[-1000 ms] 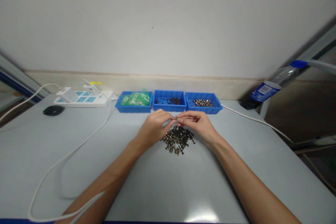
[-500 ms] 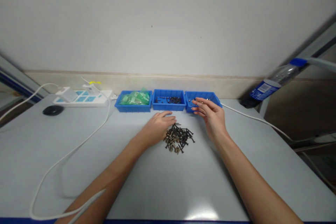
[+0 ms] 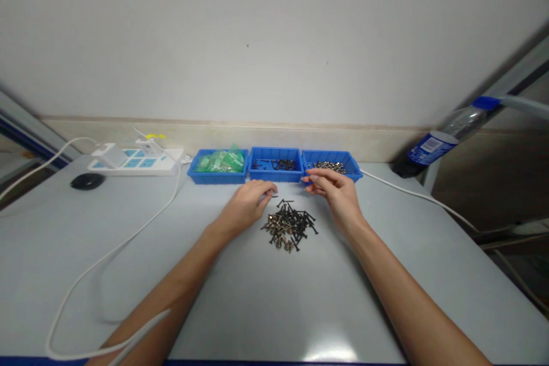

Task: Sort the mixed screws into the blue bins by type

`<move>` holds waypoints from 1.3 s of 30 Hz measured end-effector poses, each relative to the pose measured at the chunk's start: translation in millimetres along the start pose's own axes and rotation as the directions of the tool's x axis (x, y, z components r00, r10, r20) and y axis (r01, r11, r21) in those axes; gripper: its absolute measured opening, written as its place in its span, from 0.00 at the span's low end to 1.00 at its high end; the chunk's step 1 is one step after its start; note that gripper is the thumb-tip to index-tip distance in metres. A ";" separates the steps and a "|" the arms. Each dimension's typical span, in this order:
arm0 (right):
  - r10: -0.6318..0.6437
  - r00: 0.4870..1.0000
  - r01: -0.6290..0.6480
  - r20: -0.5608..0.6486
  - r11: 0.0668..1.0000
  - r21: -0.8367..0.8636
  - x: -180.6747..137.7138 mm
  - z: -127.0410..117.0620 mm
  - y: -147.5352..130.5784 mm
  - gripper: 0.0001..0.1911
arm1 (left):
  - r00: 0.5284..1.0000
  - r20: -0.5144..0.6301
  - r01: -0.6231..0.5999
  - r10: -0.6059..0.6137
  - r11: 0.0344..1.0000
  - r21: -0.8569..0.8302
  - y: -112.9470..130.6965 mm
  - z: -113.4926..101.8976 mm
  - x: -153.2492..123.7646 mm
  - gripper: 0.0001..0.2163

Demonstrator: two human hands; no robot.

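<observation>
A mixed pile of black and brass-coloured screws (image 3: 289, 226) lies on the table between my hands. My left hand (image 3: 246, 206) is just up and left of the pile, thumb and fingertips pinched, with a small dark screw (image 3: 275, 196) showing at the tips. In front of the right blue bin (image 3: 354, 174), my right hand (image 3: 337, 191) hovers with its fingers bent and apart; I see nothing between them. That bin contains shiny brass-coloured screws (image 3: 330, 167). Dark screws (image 3: 284, 164) lie in the middle blue bin (image 3: 274, 176).
Green plastic packets (image 3: 221, 161) fill the left blue bin (image 3: 218, 179). Further left are a white power strip (image 3: 165, 168) and a black mouse (image 3: 87, 181). A white cable (image 3: 115, 249) crosses my left forearm. A bottle (image 3: 433, 146) leans at the right back.
My right hand has drawn back from over the right bin, uncovering the screws inside. My left hand has shifted slightly left, off the pile's edge, and its fingers have closed together.
</observation>
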State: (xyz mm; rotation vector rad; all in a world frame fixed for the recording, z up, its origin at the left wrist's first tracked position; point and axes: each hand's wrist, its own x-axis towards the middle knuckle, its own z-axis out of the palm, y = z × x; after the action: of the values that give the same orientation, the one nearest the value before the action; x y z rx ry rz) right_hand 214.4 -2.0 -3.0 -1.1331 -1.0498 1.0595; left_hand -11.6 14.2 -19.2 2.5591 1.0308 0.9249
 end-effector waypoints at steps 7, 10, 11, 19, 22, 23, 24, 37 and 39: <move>0.018 0.951 0.025 0.308 0.991 -0.135 -7.6 4.8 0.7 0.13 | 0.973 -0.223 0.000 -0.064 0.961 -0.276 17.7 -6.6 9.5 0.10; 0.072 0.912 -0.035 0.404 0.995 -0.099 -12.0 7.3 -1.3 0.16 | 0.963 -0.266 -0.032 -0.048 0.957 -0.289 23.2 -9.0 10.4 0.09; 0.085 0.907 -0.053 0.412 0.995 -0.088 -13.1 7.9 -2.2 0.17 | 0.962 -0.272 -0.040 -0.039 0.959 -0.279 24.5 -9.7 10.5 0.08; 0.048 0.950 -0.028 0.309 0.997 -0.069 -9.8 6.5 -1.2 0.13 | 0.988 -0.154 -0.033 0.007 0.984 -0.172 21.0 -10.2 8.4 0.06; -0.049 0.963 0.050 0.264 0.999 0.002 -5.9 3.8 3.1 0.16 | 0.997 0.033 -0.063 0.066 0.994 -0.095 14.0 -6.1 4.9 0.07; -0.073 0.962 0.067 0.262 0.997 0.029 -4.8 2.9 4.0 0.19 | 0.992 0.085 -0.081 0.089 0.993 -0.087 12.0 -4.6 3.9 0.08; -0.088 0.961 0.078 0.262 0.996 0.048 -4.0 2.1 4.6 0.22 | 0.987 0.124 -0.097 0.106 0.992 -0.083 10.3 -3.2 3.1 0.08; -0.037 0.968 0.034 0.250 0.999 0.015 -4.6 1.3 -1.0 0.15 | 0.996 0.082 -0.018 0.015 0.999 0.041 -2.8 0.3 -1.9 0.08; -0.018 0.969 0.020 0.248 1.000 -0.008 -5.3 2.6 -2.2 0.14 | 0.998 0.057 0.011 -0.010 1.000 -0.014 -1.9 -0.6 -1.7 0.10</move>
State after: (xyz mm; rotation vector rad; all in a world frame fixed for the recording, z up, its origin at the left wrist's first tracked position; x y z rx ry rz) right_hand 211.2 -7.0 -1.0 -1.0139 -1.2607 1.2038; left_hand -14.0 14.4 -20.3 2.5503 1.0175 0.8489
